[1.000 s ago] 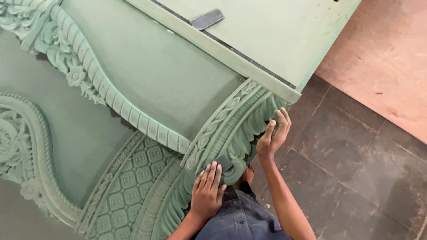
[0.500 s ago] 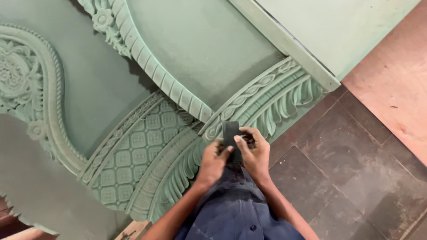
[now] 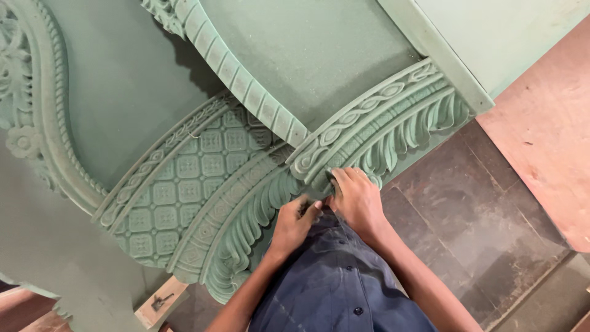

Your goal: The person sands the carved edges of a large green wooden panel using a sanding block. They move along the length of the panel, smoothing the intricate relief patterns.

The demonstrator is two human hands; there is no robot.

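A large green carved panel point(image 3: 184, 178) with leaf mouldings, a lattice field and rope borders fills most of the head view. My left hand point(image 3: 294, 222) pinches a small dark piece, seemingly sandpaper point(image 3: 305, 206), against the lower leaf moulding point(image 3: 393, 138). My right hand point(image 3: 358, 200) is beside it, fingers curled on another dark scrap at the same carved edge. Both hands meet at the seam where two curved mouldings join. My dark blue shirt point(image 3: 338, 283) shows below.
A flat green board point(image 3: 510, 37) lies at the upper right over the panel. Dark stone floor tiles point(image 3: 467, 221) run along the right, with a reddish plywood sheet point(image 3: 547, 141) beyond. A pale wooden block point(image 3: 161, 302) sticks out under the panel at the bottom.
My hands went from resting apart on the moulding edge to meeting together on it with the dark sanding pieces. The view has shifted so the panel sits further right.
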